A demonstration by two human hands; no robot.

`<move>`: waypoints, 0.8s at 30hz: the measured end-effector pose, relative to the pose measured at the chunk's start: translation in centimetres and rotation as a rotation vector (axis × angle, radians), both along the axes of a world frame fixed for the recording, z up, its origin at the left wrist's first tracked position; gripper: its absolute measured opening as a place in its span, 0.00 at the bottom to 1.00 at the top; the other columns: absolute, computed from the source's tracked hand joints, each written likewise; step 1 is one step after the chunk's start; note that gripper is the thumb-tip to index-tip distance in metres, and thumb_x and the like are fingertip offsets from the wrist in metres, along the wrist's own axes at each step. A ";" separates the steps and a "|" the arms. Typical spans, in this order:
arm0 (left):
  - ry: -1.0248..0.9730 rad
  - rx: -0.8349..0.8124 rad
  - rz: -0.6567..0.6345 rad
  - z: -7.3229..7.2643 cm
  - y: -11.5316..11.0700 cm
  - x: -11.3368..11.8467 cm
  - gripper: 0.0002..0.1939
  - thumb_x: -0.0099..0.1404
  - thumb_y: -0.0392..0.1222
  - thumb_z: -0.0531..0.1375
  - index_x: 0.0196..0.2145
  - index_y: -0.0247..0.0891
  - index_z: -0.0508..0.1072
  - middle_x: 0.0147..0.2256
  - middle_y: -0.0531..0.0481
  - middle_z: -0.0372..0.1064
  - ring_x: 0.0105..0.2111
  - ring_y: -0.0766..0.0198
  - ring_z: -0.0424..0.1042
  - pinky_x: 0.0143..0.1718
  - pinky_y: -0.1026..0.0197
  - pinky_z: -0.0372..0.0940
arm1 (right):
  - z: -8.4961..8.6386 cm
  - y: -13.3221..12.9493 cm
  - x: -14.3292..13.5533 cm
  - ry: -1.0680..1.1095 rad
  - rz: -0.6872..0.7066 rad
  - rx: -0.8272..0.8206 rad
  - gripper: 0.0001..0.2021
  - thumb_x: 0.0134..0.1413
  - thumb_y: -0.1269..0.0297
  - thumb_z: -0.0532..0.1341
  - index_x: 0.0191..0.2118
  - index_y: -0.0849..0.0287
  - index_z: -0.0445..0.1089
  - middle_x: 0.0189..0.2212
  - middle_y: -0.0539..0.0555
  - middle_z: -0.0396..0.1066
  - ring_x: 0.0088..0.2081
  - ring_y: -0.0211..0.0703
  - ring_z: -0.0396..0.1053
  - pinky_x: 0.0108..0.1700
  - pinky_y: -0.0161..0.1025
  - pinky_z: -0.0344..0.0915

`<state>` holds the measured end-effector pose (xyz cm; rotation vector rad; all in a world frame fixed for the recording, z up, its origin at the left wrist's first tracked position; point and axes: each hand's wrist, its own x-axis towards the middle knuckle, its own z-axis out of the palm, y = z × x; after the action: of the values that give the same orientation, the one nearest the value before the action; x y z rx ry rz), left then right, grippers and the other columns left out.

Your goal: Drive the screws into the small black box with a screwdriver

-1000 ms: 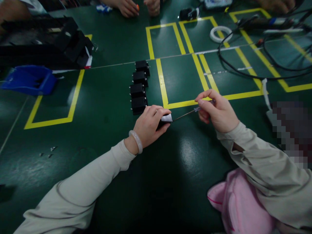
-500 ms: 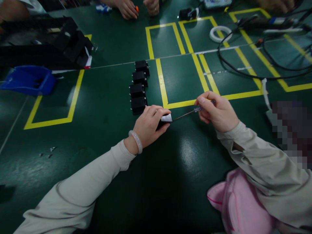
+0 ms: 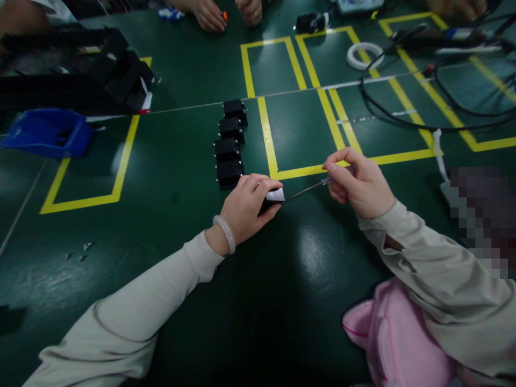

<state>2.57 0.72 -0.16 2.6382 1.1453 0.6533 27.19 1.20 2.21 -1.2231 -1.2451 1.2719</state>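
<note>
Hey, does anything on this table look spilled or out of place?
Possibly the small metal bits, probably screws, lying loose on the table, left of the left sleeve, outside any container. The pink soft item by the right sleeve also looks unlike workbench gear. I see no clear damage.

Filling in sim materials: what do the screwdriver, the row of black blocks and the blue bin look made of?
Screwdriver: shaft probably metal, thin and straight with a dull sheen; handle likely clear plastic, as it looks translucent.
Black blocks: likely plastic, dark and low-gloss, though coated metal is possible.
Blue bin: probably moulded plastic, smooth and uniformly blue.
</note>
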 end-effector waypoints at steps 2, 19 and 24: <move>0.001 0.000 0.001 0.0 0.0 0.0 0.17 0.69 0.39 0.60 0.54 0.36 0.66 0.50 0.41 0.69 0.49 0.52 0.68 0.49 0.47 0.68 | 0.0 0.0 0.0 0.013 -0.001 -0.008 0.10 0.57 0.62 0.67 0.35 0.54 0.64 0.12 0.40 0.55 0.12 0.31 0.52 0.13 0.32 0.49; 0.000 0.008 -0.008 0.0 0.1 0.0 0.16 0.69 0.39 0.60 0.54 0.34 0.66 0.50 0.40 0.69 0.49 0.51 0.68 0.50 0.47 0.68 | 0.1 0.0 0.0 0.004 0.007 -0.007 0.09 0.60 0.63 0.64 0.31 0.56 0.64 0.10 0.40 0.51 0.11 0.30 0.51 0.13 0.31 0.50; 0.004 0.007 -0.009 -0.1 0.1 0.0 0.17 0.70 0.39 0.60 0.54 0.34 0.66 0.50 0.40 0.69 0.50 0.51 0.69 0.51 0.47 0.67 | -0.1 0.1 -0.1 0.024 0.004 0.008 0.09 0.56 0.65 0.67 0.35 0.55 0.64 0.10 0.39 0.54 0.11 0.31 0.52 0.12 0.31 0.50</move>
<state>2.57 0.81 -0.25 2.6497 1.1342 0.6523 27.13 1.29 2.10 -1.1969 -1.2347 1.2804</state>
